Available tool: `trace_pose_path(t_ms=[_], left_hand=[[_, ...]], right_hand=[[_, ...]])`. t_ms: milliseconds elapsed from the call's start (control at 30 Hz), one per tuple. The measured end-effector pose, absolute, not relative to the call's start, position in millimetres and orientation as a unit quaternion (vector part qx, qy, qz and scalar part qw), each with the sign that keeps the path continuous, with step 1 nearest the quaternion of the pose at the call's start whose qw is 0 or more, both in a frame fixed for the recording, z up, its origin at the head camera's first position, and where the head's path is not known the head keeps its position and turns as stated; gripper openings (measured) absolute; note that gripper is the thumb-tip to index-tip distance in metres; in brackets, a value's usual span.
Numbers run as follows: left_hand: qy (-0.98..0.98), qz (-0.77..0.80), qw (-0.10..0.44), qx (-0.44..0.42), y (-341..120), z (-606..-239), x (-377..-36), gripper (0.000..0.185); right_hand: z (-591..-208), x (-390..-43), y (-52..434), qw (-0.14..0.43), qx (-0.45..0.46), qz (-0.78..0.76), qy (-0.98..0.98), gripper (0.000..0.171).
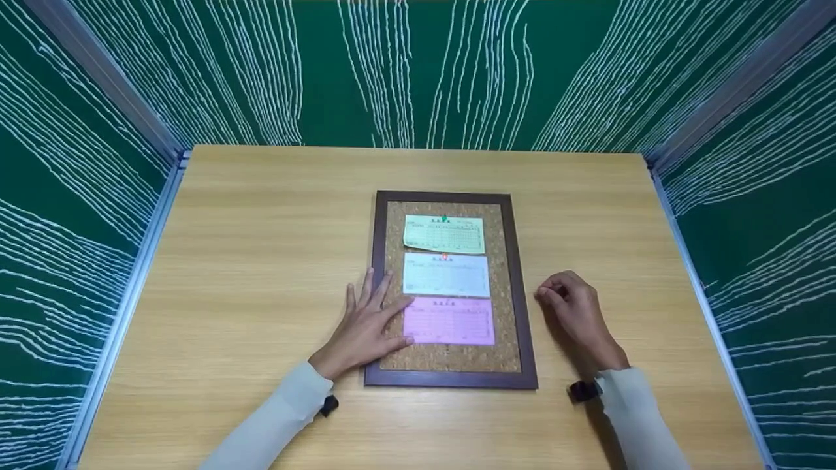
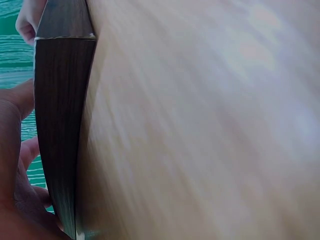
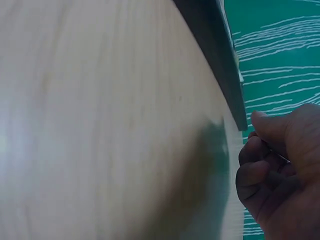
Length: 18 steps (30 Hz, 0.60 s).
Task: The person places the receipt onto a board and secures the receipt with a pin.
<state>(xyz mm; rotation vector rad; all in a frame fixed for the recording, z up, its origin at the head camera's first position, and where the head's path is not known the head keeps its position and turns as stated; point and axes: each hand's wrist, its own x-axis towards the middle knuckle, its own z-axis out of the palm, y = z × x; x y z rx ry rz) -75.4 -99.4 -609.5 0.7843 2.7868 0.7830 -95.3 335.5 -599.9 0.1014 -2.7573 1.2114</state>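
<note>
A brown-framed cork board (image 1: 450, 359) lies on the table with three printed slips in a column. The green slip (image 1: 444, 238) has a green pushpin (image 1: 444, 218) at its top edge, and the white slip (image 1: 446, 279) a red one (image 1: 445, 256). No pin shows on the pink slip (image 1: 449, 323) below. My left hand (image 1: 359, 329) lies spread over the frame's left side, thumb and index finger touching the pink slip's left edge. Right of the board, my right hand (image 1: 578, 310) has curled fingers; a thin shiny object (image 3: 278, 153) shows between thumb and fingers, its kind unclear.
The wooden table (image 1: 261, 228) reaches out on both sides of the board. Green walls (image 1: 575, 65) with white lines surround it at the back and sides, along metal edge strips (image 1: 124, 313). The frame's raised edge (image 2: 62, 110) stands above the tabletop.
</note>
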Motion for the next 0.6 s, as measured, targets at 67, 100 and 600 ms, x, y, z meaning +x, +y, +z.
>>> trace_pose_path(t_ms=[67,100,600], left_hand=[[0.927,0.262,0.069,0.261,-100,-610,-75,0.08],[0.926,0.262,0.069,0.261,-100,-610,-75,0.079],[0.927,0.26,0.071,0.261,-99,-610,-76,0.078]], right_hand=[[-597,-95,332,0.067,0.036,0.409,-0.909,0.005],[-595,-94,330,0.067,0.038,0.413,-0.908,0.006],[-575,-90,301,0.061,0.083,0.428,-0.898,0.006]])
